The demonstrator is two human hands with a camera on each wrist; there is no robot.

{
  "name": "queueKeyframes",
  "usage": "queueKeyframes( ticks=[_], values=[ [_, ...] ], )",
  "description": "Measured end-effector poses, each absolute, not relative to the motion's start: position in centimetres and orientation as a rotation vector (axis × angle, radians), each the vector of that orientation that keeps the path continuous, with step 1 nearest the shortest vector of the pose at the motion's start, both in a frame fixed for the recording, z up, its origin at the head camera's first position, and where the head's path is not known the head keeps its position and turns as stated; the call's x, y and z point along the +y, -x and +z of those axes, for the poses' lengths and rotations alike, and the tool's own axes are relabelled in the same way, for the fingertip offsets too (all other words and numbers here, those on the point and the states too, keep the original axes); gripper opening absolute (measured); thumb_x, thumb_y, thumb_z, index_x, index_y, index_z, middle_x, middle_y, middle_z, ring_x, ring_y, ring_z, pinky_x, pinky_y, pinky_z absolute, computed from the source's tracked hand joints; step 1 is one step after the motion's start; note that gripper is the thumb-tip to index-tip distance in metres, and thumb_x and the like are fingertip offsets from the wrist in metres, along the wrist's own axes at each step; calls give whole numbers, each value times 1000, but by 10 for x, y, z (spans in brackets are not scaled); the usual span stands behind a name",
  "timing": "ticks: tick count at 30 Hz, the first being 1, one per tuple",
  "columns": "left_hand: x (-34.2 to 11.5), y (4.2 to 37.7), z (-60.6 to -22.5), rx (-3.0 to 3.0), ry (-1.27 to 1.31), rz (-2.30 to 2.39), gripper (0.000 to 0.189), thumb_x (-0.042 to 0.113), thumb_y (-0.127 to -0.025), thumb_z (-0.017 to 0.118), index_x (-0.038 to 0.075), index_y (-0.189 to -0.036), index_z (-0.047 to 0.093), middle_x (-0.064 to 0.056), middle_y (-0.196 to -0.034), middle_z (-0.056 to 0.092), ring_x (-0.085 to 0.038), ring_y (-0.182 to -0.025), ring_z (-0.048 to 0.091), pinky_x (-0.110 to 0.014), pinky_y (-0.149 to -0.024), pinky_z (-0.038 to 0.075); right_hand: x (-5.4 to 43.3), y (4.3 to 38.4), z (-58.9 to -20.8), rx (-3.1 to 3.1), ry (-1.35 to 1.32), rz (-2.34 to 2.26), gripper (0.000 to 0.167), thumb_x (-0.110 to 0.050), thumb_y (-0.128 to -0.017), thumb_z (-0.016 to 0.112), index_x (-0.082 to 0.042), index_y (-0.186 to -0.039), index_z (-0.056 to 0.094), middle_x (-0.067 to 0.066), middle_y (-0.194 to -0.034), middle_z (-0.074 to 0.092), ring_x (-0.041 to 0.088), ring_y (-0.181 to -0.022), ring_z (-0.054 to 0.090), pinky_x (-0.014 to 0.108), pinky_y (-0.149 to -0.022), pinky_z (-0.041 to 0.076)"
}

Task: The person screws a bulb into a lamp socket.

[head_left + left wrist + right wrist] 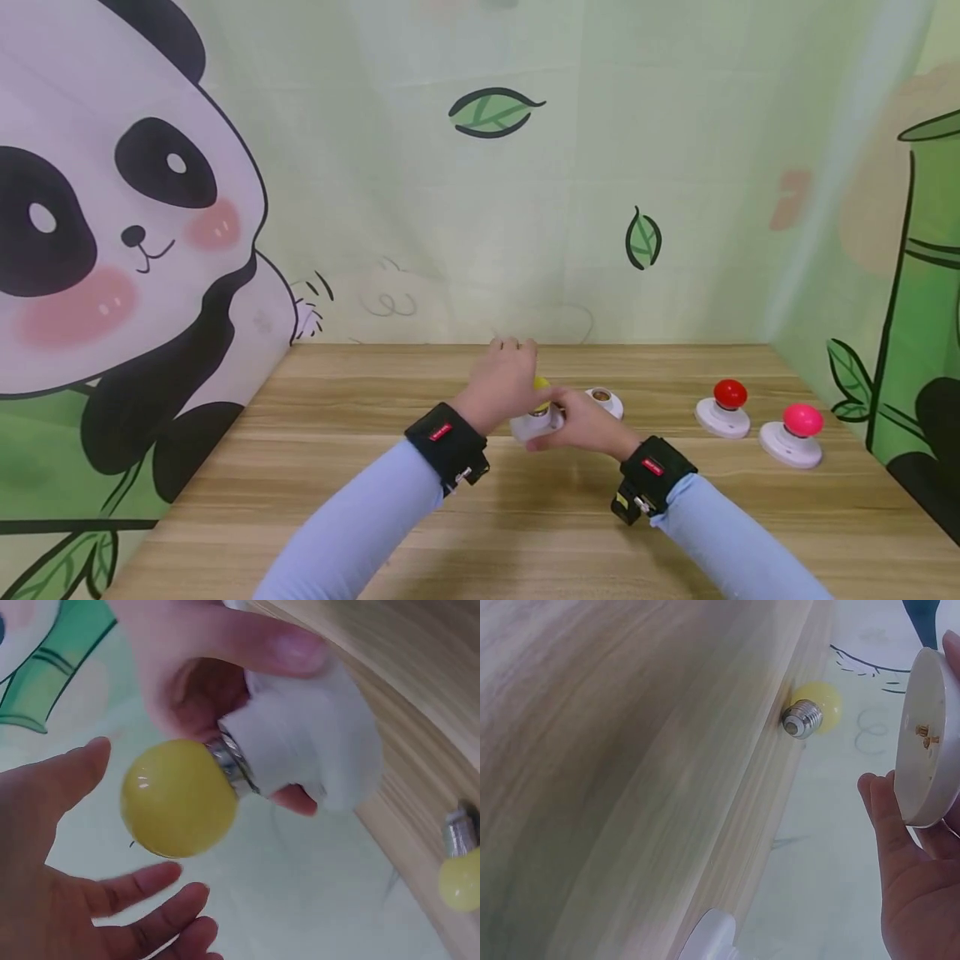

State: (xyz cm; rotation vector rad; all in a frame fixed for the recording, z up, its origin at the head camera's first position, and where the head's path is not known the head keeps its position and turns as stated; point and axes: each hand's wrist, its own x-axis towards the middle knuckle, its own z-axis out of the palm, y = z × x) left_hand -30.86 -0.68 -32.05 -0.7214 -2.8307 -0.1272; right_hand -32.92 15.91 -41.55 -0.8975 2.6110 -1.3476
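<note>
My right hand (588,427) grips a white lamp holder (322,727) by its base, raised off the table and tilted. A yellow light bulb (178,799) sits in its socket, part of the metal screw cap showing. Around the bulb are the spread, loosely bent fingers of my left hand (501,379); the left wrist view shows a gap between them and the glass. In the right wrist view the flat underside of the holder (922,761) faces the camera. A second yellow bulb (821,705) lies loose on the table, hidden in the head view.
Just right of my hands stands a white lamp holder (613,406) with no bulb in its socket. Farther right are two holders, one with a red bulb (730,393), one with a pink bulb (802,419). A printed cloth (375,208) rises behind the wooden table (360,400).
</note>
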Motion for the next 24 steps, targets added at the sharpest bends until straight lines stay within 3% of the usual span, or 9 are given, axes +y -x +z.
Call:
queueKeyframes(
  ticks=[4,7,12,17,21,24],
  values=[
    [-7,306,-323,-2815,608,-39,54,64,-85,59,10,-88,60,1,-67,56,-14,-61,54,-28,-49,42,159,329,-415,2610,910,-1358,58,-26,-71,87,-12,-122,60,6,-119,63,20,-104,60,36,-89,49],
    [-6,305,-324,-2845,588,-78,47,59,-85,61,12,-78,58,4,-60,48,-10,-51,44,-27,-41,33,160,329,-416,2649,924,-1329,57,-28,-71,87,-14,-120,62,5,-116,63,19,-102,60,35,-87,49],
    [-5,305,-322,-2867,619,-105,45,56,-86,63,13,-78,58,4,-60,47,-10,-51,43,-27,-42,35,161,329,-417,2676,950,-1303,56,-30,-71,87,-14,-119,63,3,-115,64,17,-100,60,32,-86,49],
    [-5,307,-319,-2913,699,-196,37,49,-86,67,12,-88,62,3,-69,57,-11,-58,51,-27,-48,39,163,330,-417,2666,980,-1319,61,-31,-70,87,-14,-123,61,5,-117,64,18,-101,61,31,-86,50],
    [-5,309,-314,-2958,812,-315,29,33,-87,72,11,-106,68,0,-91,69,-13,-75,59,-28,-62,47,165,330,-417,2696,989,-1290,68,-35,-70,86,-13,-127,57,4,-120,65,18,-104,61,33,-89,49],
    [-6,310,-311,-3002,880,-366,34,22,-87,72,12,-119,66,-2,-109,69,-14,-89,60,-30,-75,50,167,329,-416,2712,985,-1269,69,-36,-71,86,-13,-129,56,4,-121,64,18,-107,61,36,-91,48]
  ],
)
